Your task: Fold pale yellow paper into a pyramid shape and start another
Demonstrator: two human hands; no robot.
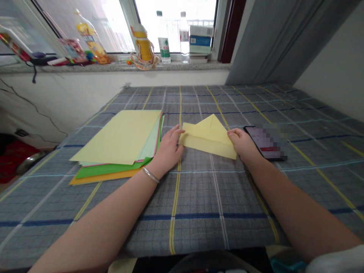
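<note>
Left hand; right hand; folded paper

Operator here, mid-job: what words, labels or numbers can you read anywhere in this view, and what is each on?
Nothing can be quoted; no text is legible.
Yellow-labelled plastic bottle: too small to read.
Green-labelled water bottle: too small to read.
Clear bottle: label too small to read.
Blue-and-white box: print too small to read.
Phone: screen pixelated, unreadable.
Folded yellow paper: no print visible.
</note>
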